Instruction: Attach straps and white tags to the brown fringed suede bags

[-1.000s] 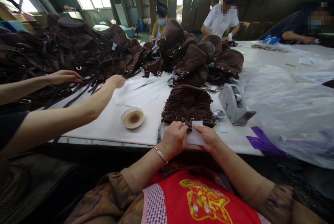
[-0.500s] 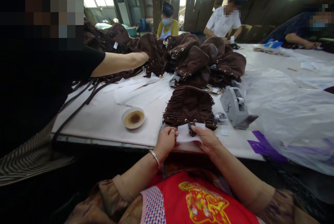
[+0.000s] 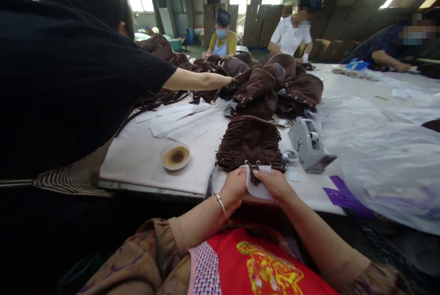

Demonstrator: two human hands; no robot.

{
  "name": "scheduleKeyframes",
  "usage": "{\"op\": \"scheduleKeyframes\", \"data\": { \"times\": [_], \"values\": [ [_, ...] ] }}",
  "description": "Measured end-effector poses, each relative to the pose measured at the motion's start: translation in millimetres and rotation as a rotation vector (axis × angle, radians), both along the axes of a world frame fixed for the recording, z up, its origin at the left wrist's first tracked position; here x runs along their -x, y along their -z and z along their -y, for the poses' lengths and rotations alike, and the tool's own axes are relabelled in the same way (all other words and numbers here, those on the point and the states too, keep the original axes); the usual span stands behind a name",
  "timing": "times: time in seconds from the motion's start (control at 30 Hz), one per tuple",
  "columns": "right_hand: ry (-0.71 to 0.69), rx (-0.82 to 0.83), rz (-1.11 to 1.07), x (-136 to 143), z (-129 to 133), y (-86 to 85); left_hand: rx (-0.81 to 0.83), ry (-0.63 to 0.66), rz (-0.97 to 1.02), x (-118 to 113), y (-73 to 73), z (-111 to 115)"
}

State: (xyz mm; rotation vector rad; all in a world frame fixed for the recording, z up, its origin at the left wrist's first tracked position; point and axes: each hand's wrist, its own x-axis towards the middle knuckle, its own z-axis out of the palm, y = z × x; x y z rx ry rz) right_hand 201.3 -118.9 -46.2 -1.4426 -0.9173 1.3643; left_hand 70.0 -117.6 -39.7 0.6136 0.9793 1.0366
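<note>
The wearer has two hands, one left hand and one right hand, and one bangle. There is one white sheet, one fringed bag apart from the heap, one tape dispenser and one shallow dish. Four other people are in view. The heaped brown bags overlap too much to count.

Head-worn view, forward and down
</note>
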Motion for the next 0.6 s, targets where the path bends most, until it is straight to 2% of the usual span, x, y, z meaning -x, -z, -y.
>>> {"op": "scheduleKeyframes", "data": {
  "times": [0.2,0.3,0.4,0.43,0.5,0.57,0.6],
  "values": [
    [-0.047,0.009,-0.029,-4.2,4.9,-1.9,-0.054,-0.077,0.046,2.0,0.1,16.6],
    [-0.059,0.059,-0.070,-4.3,5.8,-5.4,0.042,-0.057,0.090,5.8,-3.6,10.4],
    [-0.058,0.075,-0.092,-5.8,5.3,-6.3,0.083,-0.052,-0.128,6.2,-5.1,3.0],
    [-0.056,0.078,-0.099,-6.4,5.3,-5.6,0.027,-0.047,-0.255,6.5,-4.8,2.8],
    [-0.047,0.084,-0.104,-7.3,6.4,-3.0,-0.188,-0.035,-0.490,8.6,-3.5,5.8],
    [-0.032,0.075,-0.060,-7.5,8.4,0.3,-0.412,-0.031,-0.639,12.1,-2.2,10.3],
    [-0.021,0.060,-0.005,-7.2,9.3,1.8,-0.468,-0.030,-0.685,13.8,-1.8,11.6]
  ]
}}
